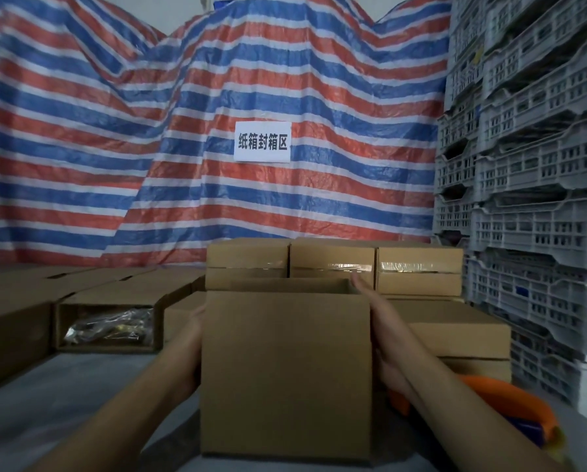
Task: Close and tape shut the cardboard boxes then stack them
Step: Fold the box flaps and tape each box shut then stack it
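A plain cardboard box [285,369] stands on the grey table right in front of me, its near face toward the camera and its top unsealed at the far end. My left hand [191,338] lies flat against the box's left side, partly hidden by the box edge. My right hand [378,321] presses the right side with straight fingers reaching toward the far top corner. Behind it stand three taped boxes [333,260] in a row. An orange tape dispenser [510,403] lies by my right forearm.
More closed boxes [455,335] are stacked at the right. Untaped boxes [108,325] on the left lie with their open ends toward me, one showing plastic-wrapped contents. Grey plastic crates [530,199] tower along the right. A striped tarp [115,131] with a white sign [262,142] hangs behind.
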A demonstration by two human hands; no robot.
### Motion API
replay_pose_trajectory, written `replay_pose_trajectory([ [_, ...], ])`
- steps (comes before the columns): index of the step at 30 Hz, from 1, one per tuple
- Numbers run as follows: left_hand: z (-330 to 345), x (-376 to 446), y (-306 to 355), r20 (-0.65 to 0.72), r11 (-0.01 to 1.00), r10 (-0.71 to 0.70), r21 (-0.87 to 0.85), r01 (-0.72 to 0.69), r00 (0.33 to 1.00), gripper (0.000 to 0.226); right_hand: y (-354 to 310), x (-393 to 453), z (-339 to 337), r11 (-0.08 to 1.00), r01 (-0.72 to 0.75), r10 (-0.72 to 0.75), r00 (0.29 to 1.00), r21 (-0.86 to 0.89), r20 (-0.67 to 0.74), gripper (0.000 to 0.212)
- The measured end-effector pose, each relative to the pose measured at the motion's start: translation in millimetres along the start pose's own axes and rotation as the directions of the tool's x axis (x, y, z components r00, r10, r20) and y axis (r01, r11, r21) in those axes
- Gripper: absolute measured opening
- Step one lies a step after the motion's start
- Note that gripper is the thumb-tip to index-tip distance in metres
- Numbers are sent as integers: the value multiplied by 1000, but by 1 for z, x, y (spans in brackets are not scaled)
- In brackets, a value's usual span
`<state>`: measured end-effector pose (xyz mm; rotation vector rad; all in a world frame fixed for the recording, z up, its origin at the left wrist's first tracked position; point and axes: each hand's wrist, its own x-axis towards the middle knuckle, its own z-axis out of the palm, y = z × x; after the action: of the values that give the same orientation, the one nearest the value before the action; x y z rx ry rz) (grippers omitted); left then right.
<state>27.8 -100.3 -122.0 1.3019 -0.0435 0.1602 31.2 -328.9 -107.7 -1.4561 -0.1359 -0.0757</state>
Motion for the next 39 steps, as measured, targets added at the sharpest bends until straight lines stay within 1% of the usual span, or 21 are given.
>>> replay_pose_trajectory([
  [4, -2, -6, 3, 120, 998, 27, 56, -34, 992, 22, 0, 0, 2, 999, -22, 22, 999, -36, 24, 77],
  [6, -2, -6, 2, 126, 998, 25, 59, -33, 992, 22, 1, -2, 3, 993, -28, 33, 999, -116, 41, 83],
  [7, -1, -6, 2, 122, 998, 18, 51, -24, 992, 23, 1, -2, 1, 991, -30, 36, 999, -134, 39, 81],
  [8, -1, -5, 2, 116, 999, 10, 45, -16, 993, 22, 1, -3, 1, 990, -38, 43, 999, -135, 33, 73],
  [9, -1, -5, 2, 110, 999, 6, 44, -11, 994, 20, 0, -3, 0, 990, -50, 54, 998, -130, 28, 59],
  [11, -2, -3, 2, 109, 999, 12, 49, -18, 994, 16, -1, -4, 0, 993, -67, 70, 997, -94, 23, 23],
  [12, -3, -1, 2, 126, 998, 19, 49, -26, 992, 17, -1, -4, 0, 995, -70, 72, 997, -70, 25, 12],
  [13, -5, -1, 2, 147, 998, 28, 49, -35, 989, 18, -1, -3, -1, 997, -68, 69, 997, -47, 28, 9],
  [15, -6, 2, 0, 173, 995, 50, 77, -64, 984, 20, 0, -4, -2, 998, -53, 54, 998, -20, 37, 17],
  [16, -6, 4, -1, 190, 992, 54, 104, -75, 980, 25, 0, -4, -2, 999, -46, 47, 998, -7, 36, 23],
  [17, -8, 6, 0, 205, 991, 48, 115, -73, 977, 38, 1, -3, -4, 999, -42, 42, 999, 5, 31, 25],
  [19, -13, 11, 0, 266, 993, 31, 102, -60, 964, 66, 2, -1, -8, 999, -29, 28, 999, 22, 23, 8],
  [20, -16, 13, 0, 316, 993, 38, 90, -70, 948, 72, 2, -1, -9, 999, -26, 25, 999, 36, 24, 5],
  [21, -18, 13, 0, 360, 993, 53, 77, -86, 931, 74, 4, 2, -13, 998, -27, 26, 999, 50, 22, 12],
  [24, -24, 14, 0, 421, 995, 77, 30, -99, 904, 75, 6, 5, -15, 998, -22, 21, 1000, 59, 18, 26],
  [26, -25, 16, -2, 458, 994, 90, 8, -105, 884, 74, 7, 7, -15, 999, -26, 25, 1000, 42, 19, 19],
  [28, -25, 16, -1, 460, 993, 90, 26, -115, 883, 64, 7, 9, -16, 999, -27, 26, 999, 41, 35, 15],
  [30, -22, 15, 0, 426, 991, 71, 76, -114, 902, 51, 6, 10, -17, 997, -22, 18, 998, 69, 64, 17],
  [33, -19, 14, -2, 332, 992, 35, 104, -74, 942, 45, 4, 10, -17, 997, -11, 5, 997, 82, 74, 13],
  [35, -16, 12, -2, 325, 988, 34, 129, -80, 945, 36, 4, 11, -17, 995, -22, 15, 997, 93, 73, 17],
  [39, -12, 10, -1, 263, 992, 11, 120, -44, 965, 36, 3, 11, -18, 990, -73, 67, 996, 120, 60, 27],
])
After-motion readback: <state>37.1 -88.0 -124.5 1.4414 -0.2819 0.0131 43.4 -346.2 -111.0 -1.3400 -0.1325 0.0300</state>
